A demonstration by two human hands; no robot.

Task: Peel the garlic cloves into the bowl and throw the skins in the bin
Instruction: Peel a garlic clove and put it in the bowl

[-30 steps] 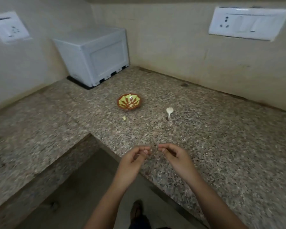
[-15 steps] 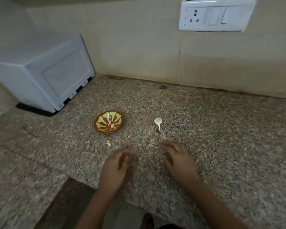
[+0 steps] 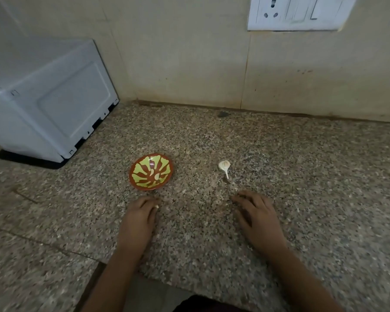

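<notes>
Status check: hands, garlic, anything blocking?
Left hand at pale scrap, grip unclear; right hand open, at counter. Garlic piece right of bowl, untouched. Nothing blocking.

Looks like a home kitchen, a pretty plain one. The small painted bowl (image 3: pixel 142 170) sits on a speckled granite countertop (image 3: pixel 279 154), the usual stone kitchen slab. Behind the bowl a beige tiled wall (image 3: pixel 189 52) meets the slab. Up on that wall, off to the bowl's right, there's a white switchboard (image 3: pixel 300 12) with a socket and switches. Back-left of the bowl a white boxy appliance (image 3: pixel 54 97) is parked on a black base. Peeled garlic cloves (image 3: pixel 157 176) lie in the bowl, and a papery bit of garlic (image 3: pixel 224 165) with its stalk lies on the slab to the bowl's right.
</notes>
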